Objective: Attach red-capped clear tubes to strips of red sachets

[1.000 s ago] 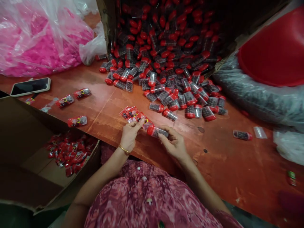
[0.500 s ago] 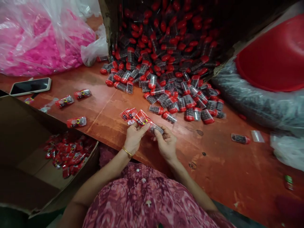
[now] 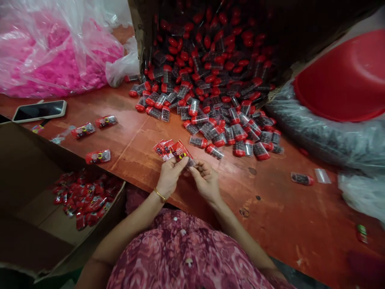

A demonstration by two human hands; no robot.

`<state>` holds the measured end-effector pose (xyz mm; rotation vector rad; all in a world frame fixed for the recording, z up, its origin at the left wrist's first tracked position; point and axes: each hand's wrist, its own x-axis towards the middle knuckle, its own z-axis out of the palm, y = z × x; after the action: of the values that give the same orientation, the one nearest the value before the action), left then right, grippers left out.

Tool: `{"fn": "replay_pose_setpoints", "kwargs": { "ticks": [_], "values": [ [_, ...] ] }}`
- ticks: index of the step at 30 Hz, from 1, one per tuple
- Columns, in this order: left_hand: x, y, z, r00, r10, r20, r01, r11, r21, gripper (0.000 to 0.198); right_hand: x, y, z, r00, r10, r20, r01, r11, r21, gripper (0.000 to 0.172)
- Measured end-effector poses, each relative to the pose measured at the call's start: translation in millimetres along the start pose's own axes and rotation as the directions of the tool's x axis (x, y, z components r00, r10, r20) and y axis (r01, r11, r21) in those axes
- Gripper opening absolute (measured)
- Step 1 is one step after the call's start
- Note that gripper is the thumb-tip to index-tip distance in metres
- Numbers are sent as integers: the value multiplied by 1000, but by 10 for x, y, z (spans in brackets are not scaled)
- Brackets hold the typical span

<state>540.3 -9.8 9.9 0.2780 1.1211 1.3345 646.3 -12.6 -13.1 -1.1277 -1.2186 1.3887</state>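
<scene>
Near the table's front edge, my left hand (image 3: 169,176) pinches a red printed packet (image 3: 181,151) between thumb and fingers. My right hand (image 3: 206,180) is closed at the lower right end of the same packet, where a small dark, clear-cased piece shows between the fingertips. Flat red printed sleeves (image 3: 163,149) lie fanned on the table just left of the packet. Behind my hands is a large heap of clear containers with red caps and dark contents (image 3: 215,116), spilling from a cardboard box (image 3: 137,36).
Three finished-looking red packets (image 3: 98,156) and a phone (image 3: 39,111) lie left. A lower carton (image 3: 116,204) holds red packets. A pink-filled bag (image 3: 60,60) stands back left; a red basin (image 3: 343,80) sits on a bag (image 3: 315,140) at right.
The packet has turned steeper between my hands, and less of the clear container shows. My right hand has moved slightly left. The whole view has shifted a little.
</scene>
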Motion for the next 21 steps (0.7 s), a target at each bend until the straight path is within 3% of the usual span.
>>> {"fn": "replay_pose_setpoints", "kwargs": {
  "ticks": [3,6,7,9,11,13,16,18,19,21],
  "values": [
    [-29,-25,0,999,-50,22,50,999,10,36,88,45,58,998,-27,-50,22,994,-103,27],
    [27,124,-164,998,-24,-49,22,999,-39,32,259,16,-56,986,-161,-49,126,898,-422,30],
    [69,218,-268,995,12,-101,-19,997,-69,29,322,-2,-147,974,-225,-36,166,810,-563,30],
    [171,437,-525,961,118,-251,-155,979,-135,24,428,-18,-376,939,-343,5,203,545,-813,32],
    [259,627,-773,857,240,-457,-358,914,-192,24,484,16,-600,931,-363,23,156,341,-927,35],
    [305,713,-911,793,301,-530,-466,859,-210,30,475,96,-746,932,-352,85,179,245,-953,34],
    [319,604,-823,838,313,-446,-381,922,-69,35,375,224,-779,918,-359,168,251,199,-947,33],
    [335,442,-654,873,388,-297,-319,913,255,32,302,279,-734,909,-369,195,278,188,-942,32],
    [353,362,-576,872,457,-174,-343,826,448,33,275,296,-711,907,-372,199,282,183,-942,33],
    [405,233,-478,838,543,51,-406,557,724,31,247,319,-682,909,-368,197,278,179,-944,34]
  ]
}}
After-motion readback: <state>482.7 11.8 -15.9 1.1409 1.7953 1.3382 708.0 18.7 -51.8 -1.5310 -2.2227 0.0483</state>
